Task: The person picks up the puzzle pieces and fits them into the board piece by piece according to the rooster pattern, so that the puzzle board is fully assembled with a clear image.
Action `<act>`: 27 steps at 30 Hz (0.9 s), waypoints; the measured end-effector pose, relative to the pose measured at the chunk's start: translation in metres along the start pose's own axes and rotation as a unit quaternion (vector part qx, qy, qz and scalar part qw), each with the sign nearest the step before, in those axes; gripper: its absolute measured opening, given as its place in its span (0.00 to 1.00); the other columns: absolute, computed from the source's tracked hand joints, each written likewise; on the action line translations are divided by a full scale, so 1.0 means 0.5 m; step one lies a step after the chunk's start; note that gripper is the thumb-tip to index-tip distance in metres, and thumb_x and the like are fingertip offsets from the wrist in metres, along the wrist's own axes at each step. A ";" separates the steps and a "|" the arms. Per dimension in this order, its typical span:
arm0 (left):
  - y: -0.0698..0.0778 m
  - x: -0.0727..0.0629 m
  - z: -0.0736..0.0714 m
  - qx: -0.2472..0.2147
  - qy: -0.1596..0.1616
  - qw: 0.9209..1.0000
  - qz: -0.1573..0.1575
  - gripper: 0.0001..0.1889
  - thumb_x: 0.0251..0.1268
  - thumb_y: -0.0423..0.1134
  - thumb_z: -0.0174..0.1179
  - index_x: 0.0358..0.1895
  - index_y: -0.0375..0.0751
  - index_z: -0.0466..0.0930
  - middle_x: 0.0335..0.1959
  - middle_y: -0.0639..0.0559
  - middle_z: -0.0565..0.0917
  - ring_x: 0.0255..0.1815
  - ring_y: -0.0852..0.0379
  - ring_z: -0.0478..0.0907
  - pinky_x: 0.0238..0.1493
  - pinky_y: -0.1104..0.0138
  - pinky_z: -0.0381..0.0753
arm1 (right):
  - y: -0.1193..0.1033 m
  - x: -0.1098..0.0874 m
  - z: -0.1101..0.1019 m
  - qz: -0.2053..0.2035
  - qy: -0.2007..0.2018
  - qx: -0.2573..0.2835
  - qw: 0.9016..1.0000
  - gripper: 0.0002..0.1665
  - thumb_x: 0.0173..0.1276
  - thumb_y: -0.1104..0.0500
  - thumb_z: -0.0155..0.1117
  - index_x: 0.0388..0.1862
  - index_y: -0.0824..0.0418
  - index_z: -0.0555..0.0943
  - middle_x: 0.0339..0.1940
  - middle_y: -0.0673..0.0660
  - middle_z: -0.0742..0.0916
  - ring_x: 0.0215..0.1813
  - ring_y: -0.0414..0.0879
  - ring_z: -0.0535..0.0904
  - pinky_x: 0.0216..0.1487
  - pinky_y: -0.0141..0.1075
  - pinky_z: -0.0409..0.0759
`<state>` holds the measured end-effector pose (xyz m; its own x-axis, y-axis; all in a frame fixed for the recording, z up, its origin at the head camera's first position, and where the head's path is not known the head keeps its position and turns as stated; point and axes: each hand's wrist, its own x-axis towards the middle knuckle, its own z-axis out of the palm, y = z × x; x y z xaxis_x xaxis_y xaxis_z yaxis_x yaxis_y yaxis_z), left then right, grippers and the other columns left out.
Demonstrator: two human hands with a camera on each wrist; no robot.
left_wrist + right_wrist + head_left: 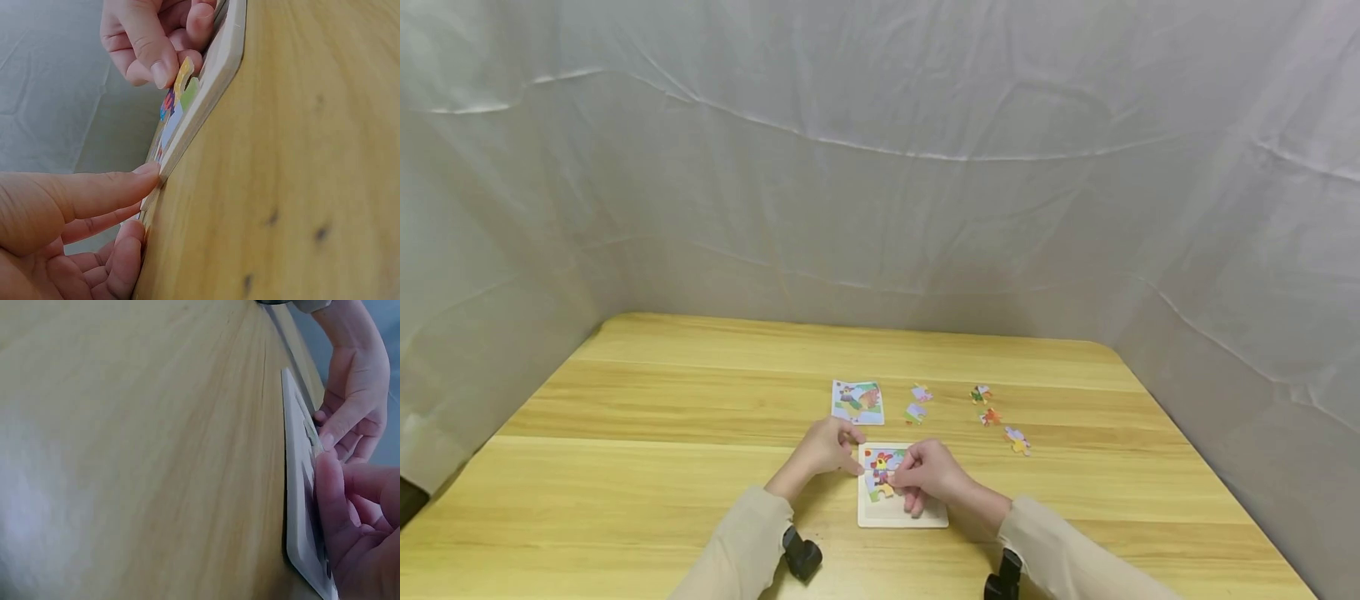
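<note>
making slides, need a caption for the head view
Left hand touching a jigsaw tray, right hand pinching a puzzle piece

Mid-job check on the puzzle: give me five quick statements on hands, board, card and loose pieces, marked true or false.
1. The left hand touches the board. True.
2. The right hand is among the loose pieces. False: it is over the board, with its fingers at a piece there.
3. Five loose pieces lie on the table, beyond the board. True.
4. The card lies under the board. False: it lies beyond it, left of the loose pieces.
5. Pieces fill the whole board. False: part of its near side is bare.
</note>
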<state>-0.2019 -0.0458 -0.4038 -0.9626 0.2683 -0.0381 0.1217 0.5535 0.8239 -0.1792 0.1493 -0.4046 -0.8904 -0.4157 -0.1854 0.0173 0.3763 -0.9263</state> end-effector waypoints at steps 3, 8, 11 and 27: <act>-0.001 0.000 -0.001 -0.001 0.000 1.000 0.005 0.17 0.32 0.25 0.70 0.34 0.34 0.80 0.18 0.52 0.71 0.19 0.59 0.65 0.19 0.71 0.65 | -0.003 0.000 -0.001 -0.011 -0.010 -0.014 1.000 0.07 0.55 0.68 0.62 0.22 0.69 0.74 0.13 0.57 0.80 0.10 0.40 0.74 0.14 0.35 0.75; -0.002 0.001 0.000 0.001 -0.001 1.000 0.008 0.18 0.32 0.25 0.70 0.34 0.33 0.80 0.18 0.52 0.71 0.18 0.60 0.65 0.19 0.71 0.66 | -0.005 -0.003 -0.006 -0.042 -0.023 -0.032 0.998 0.08 0.52 0.70 0.64 0.32 0.71 0.76 0.13 0.54 0.77 0.09 0.38 0.70 0.11 0.31 0.72; -0.002 0.001 0.000 0.003 -0.001 1.000 0.009 0.18 0.32 0.25 0.70 0.34 0.34 0.80 0.18 0.52 0.71 0.19 0.60 0.65 0.20 0.71 0.67 | -0.001 -0.001 -0.011 -0.058 -0.037 -0.049 0.996 0.13 0.50 0.71 0.66 0.37 0.71 0.78 0.13 0.54 0.77 0.10 0.38 0.70 0.11 0.30 0.71; -0.001 0.000 -0.003 0.005 -0.004 1.000 0.009 0.17 0.32 0.26 0.70 0.34 0.33 0.80 0.18 0.51 0.71 0.19 0.59 0.65 0.20 0.70 0.67 | 0.009 -0.001 -0.013 -0.113 -0.040 -0.121 0.985 0.16 0.49 0.68 0.68 0.39 0.70 0.80 0.13 0.53 0.77 0.09 0.37 0.67 0.10 0.28 0.69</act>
<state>-0.2022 -0.0475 -0.4034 -0.9583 0.2845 -0.0276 0.1417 0.5568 0.8185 -0.1814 0.1565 -0.4067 -0.8201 -0.5720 -0.0184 -0.2940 0.4487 -0.8439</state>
